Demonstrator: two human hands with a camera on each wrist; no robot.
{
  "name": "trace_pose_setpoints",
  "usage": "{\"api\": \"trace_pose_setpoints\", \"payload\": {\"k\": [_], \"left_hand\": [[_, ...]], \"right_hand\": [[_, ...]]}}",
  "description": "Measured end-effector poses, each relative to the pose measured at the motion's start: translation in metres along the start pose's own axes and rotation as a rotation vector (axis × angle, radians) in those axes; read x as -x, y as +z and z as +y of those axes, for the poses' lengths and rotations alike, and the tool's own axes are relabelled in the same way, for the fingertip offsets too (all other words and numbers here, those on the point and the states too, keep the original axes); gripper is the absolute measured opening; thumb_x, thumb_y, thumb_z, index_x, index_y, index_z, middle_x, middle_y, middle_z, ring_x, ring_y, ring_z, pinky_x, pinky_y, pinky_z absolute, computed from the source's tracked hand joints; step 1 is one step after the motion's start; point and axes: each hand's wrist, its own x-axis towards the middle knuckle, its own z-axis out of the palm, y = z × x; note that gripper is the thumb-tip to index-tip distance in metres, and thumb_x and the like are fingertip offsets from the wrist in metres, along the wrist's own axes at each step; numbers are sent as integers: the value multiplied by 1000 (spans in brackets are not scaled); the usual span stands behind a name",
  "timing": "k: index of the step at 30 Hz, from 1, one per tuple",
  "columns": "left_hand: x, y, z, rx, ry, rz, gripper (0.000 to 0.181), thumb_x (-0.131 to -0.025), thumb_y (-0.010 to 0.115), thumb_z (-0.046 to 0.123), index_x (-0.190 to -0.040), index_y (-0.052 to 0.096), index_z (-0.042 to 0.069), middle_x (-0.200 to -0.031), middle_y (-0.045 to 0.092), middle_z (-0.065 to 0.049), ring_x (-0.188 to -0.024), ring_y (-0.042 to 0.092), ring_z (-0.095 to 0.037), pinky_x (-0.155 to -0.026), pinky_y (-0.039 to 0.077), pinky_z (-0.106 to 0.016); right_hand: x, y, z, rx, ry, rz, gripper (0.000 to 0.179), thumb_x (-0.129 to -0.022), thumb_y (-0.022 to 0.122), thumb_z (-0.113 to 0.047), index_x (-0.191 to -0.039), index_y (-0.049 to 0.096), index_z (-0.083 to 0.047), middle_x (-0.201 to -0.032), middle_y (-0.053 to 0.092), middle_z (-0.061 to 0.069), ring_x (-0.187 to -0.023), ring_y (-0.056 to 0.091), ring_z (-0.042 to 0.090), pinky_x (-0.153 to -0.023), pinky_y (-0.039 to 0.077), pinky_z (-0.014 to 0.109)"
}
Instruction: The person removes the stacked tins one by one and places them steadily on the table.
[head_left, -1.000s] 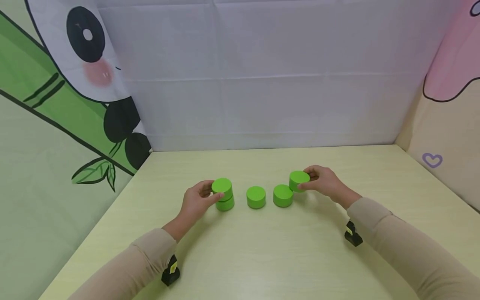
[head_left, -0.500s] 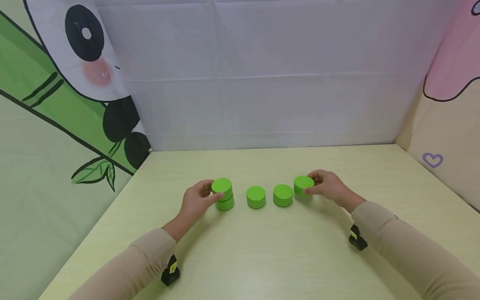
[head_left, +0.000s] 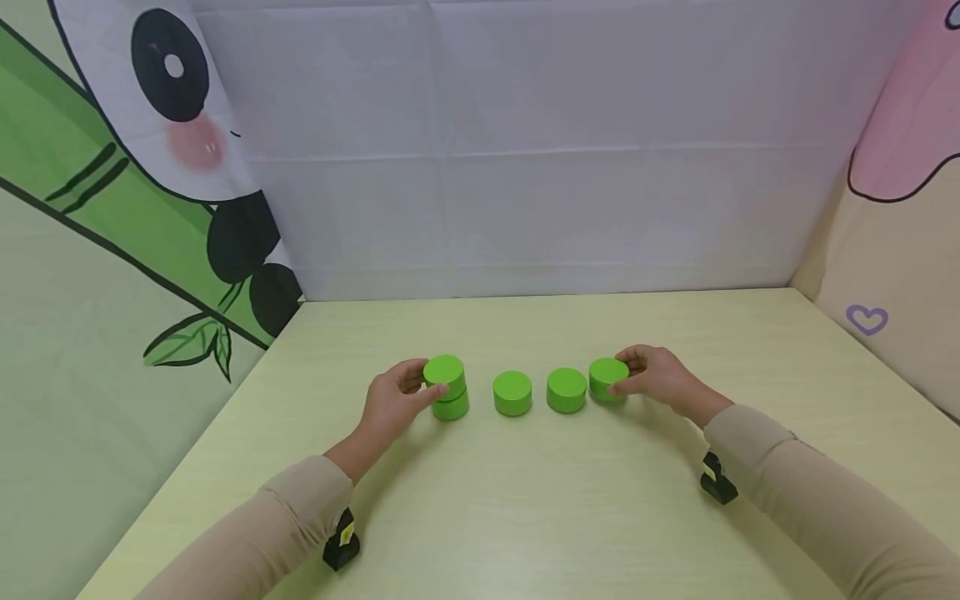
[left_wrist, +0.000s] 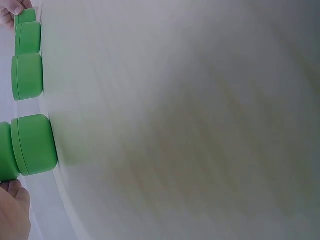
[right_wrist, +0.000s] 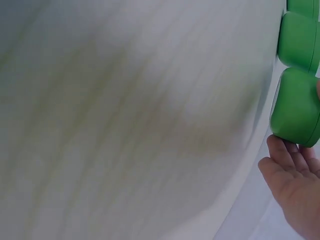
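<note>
Several round green blocks stand on the pale wooden table. At the left, my left hand (head_left: pixel 392 403) pinches the upper block (head_left: pixel 444 377) of a stack of two, from its left side; under it is the lower block (head_left: pixel 451 407). To the right stand two single blocks, a middle one (head_left: pixel 512 394) and another (head_left: pixel 566 391). At the row's right end, my right hand (head_left: pixel 658 379) holds a block (head_left: pixel 607 377) between thumb and fingers, close beside its neighbour and low at the tabletop. In the right wrist view, fingertips touch this block (right_wrist: pixel 296 107) from below.
The wooden table (head_left: pixel 510 500) reaches back to a white cloth (head_left: pixel 540 167). A printed panda and bamboo cloth (head_left: pixel 97 350) hangs at the left, a pink and beige one (head_left: pixel 892 267) at the right. Small black devices (head_left: pixel 342 542) sit under both wrists.
My right hand has moved right and down with its block, from overlapping the neighbouring block's edge to low beside it. The left hand keeps its pinch on the stack's upper block.
</note>
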Motion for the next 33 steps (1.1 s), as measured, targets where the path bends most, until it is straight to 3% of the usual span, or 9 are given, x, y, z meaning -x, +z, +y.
{"api": "trace_pose_setpoints", "payload": {"k": [11,33], "left_hand": [[-1,1,0,-8,-4,-4,56,-78,76,22,-126,54,4,-121,61,-15,-114,57,-26,-97,47,-37],[1,1,2,-10,-11,9,54,-78,75,20,-125,54,3,-121,61,-15,-112,58,-27,-97,47,-38]], "right_hand": [[-1,0,7,6,2,-3,60,-75,76,-17,-122,47,7,-116,55,19,-106,51,29,-91,44,38],[0,0,9,9,8,-14,58,-73,76,-13,-119,48,7,-111,53,17,-101,49,27,-82,44,32]]}}
